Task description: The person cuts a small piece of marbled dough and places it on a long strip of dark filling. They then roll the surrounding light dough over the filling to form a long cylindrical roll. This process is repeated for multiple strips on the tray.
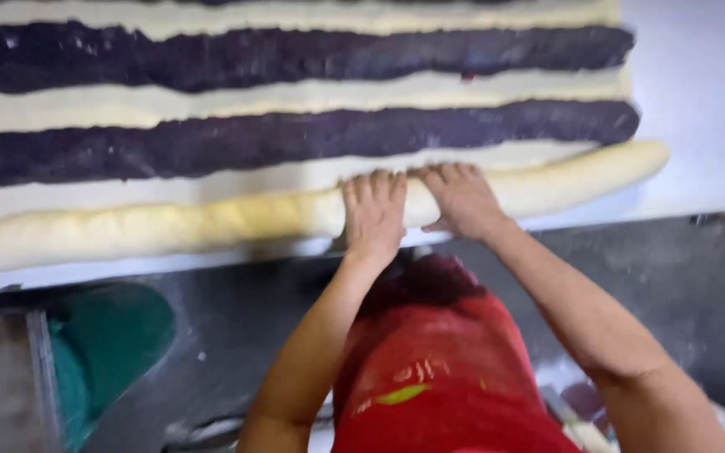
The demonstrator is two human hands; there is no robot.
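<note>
Seen from above, looking down at two bare forearms reaching forward over a white work table (698, 75). Left hand (373, 214) and right hand (463, 200) side by side, thumbs nearly meeting, both laid palm-down on a long pale yellow dough roll (169, 225) near the table's front edge. Fingers of both hands stretched flat and close together, pressing on top of the roll rather than closing around it; nothing gripped. Roll running almost the whole visible width of the table, from the left edge of the view to a rounded end (644, 157) towards the right edge, slightly thicker on the left. Just behind the roll, a flat sheet of cream dough (211, 180) spread across the table, touching the roll along its length. On the sheet, two long ropes of dark purple filling, the nearer rope (295, 138) just beyond the fingertips, the farther rope (295, 54) well behind it, with a bare strip of cream dough between them. More cream dough at the far edge of the view. No bowls, trays or tubs clearly shown. Below the table's front edge, a red apron (438, 377) on the person's body, a dark grey floor (698, 285), and a blurred green rounded object (102, 344) at lower left, its kind impossible to tell.
</note>
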